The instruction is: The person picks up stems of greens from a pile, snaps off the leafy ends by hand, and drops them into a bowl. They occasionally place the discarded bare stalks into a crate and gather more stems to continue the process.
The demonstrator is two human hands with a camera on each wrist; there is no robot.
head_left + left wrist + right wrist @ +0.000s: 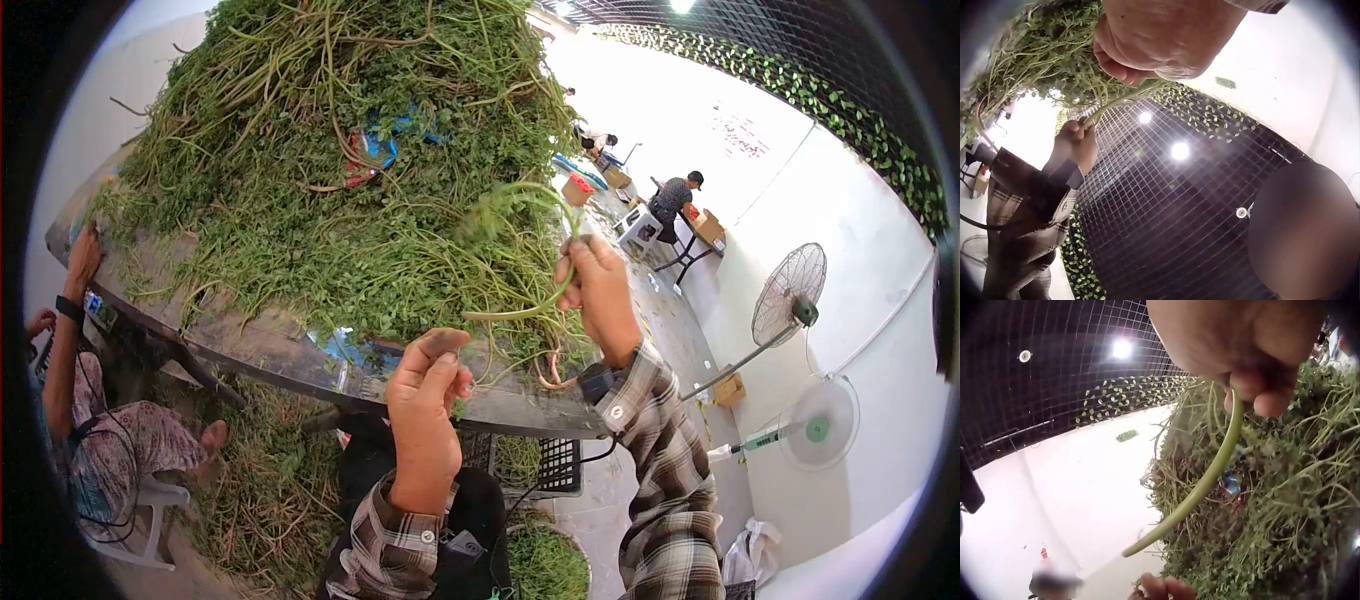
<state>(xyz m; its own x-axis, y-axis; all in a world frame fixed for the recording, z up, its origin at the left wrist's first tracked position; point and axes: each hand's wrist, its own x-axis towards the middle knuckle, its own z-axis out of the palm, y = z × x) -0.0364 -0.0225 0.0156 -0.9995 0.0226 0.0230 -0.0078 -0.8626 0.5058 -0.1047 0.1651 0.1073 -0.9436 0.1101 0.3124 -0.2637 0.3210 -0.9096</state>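
My right hand [605,290] pinches a long green plant stem [520,312] between thumb and fingers, over the table's right side. The stem curves in an arc; its leafy end blurs above the pile and its bare end points towards my left hand [425,405]. That hand is just below the bare end, thumb near the index finger, holding nothing. In the right wrist view the thick stem [1200,487] hangs below the right fingers, its tip apart from the left fingertips [1163,589]. A large heap of leafy greens [330,220] covers much of the table.
At left a seated person's hand [85,255] is at the table edge [230,345]. Stems [270,490] litter the floor below, near a black crate [560,465] and a container of greens [548,565]. Fans [790,295] stand at right; people work farther back.
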